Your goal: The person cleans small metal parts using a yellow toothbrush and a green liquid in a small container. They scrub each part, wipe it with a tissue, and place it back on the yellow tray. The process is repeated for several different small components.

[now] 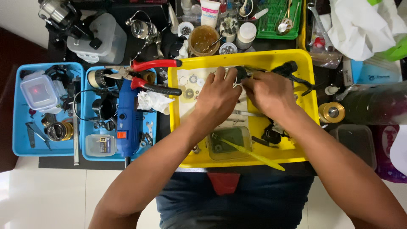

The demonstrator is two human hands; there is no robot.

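Over the yellow tray (305, 80) my left hand (217, 98) and my right hand (270, 94) meet on a dark fishing reel body (241, 73), its black handle (285, 68) sticking out to the right. Both hands grip it with curled fingers; most of the part is hidden beneath them. Small washers and gears (189, 92) lie on a white sheet just left of my left hand. A small clear tub of liquid (229, 144) with a yellow brush (254, 156) across it sits in the tray near me.
Red-handled pliers (152, 64) and a blue rotary tool (127, 123) lie left of the tray, over two blue trays (19, 110) of parts. Jars, a grease tub (203, 40) and a green basket (277, 19) stand behind. A gold spool (333, 112) sits at right.
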